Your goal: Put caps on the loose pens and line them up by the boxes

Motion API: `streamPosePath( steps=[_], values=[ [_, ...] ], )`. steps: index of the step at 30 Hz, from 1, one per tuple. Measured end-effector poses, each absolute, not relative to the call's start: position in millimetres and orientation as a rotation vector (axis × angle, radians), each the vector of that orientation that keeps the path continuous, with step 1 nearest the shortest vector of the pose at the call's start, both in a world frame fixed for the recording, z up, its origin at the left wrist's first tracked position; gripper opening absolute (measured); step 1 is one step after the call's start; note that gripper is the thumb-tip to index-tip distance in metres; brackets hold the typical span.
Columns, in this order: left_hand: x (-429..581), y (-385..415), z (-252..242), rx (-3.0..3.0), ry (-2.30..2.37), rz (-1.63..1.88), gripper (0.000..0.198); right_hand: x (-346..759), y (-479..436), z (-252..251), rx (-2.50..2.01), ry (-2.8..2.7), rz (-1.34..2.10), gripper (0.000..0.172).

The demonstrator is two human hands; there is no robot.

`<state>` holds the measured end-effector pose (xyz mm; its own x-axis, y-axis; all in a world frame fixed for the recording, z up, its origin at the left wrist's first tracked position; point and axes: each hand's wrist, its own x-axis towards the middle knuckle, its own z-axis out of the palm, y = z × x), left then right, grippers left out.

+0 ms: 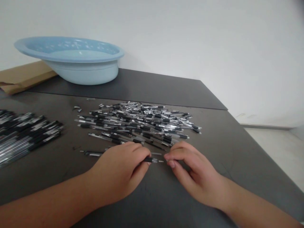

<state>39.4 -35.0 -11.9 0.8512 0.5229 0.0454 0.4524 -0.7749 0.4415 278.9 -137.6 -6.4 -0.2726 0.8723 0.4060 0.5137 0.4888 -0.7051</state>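
Observation:
My left hand is closed around a pen with a black grip, its bare pointed end facing right. Just past that end, my right hand pinches thumb and forefinger together; whatever is between them is too small and hidden to name. A narrow gap separates the pen's point from the right fingertips. Behind both hands spreads a loose pile of pen parts, clear barrels with black grips and small silvery pieces. Another pen lies partly hidden behind my left hand.
More pens lie in a blurred heap on the left of the dark table. A light blue basin stands at the back beside a brown cardboard piece. A few small silvery parts lie near the pile. The white wall rises behind.

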Motion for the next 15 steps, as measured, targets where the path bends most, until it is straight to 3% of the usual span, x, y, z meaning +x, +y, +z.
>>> streamPosePath(
  steps=[15],
  values=[
    [39.4, -35.4, -11.6, 2.626, 0.741, 0.219, 0.020, 277.0, -136.6, -8.5, -1.112, -1.930, 0.596, 0.028]
  ],
)
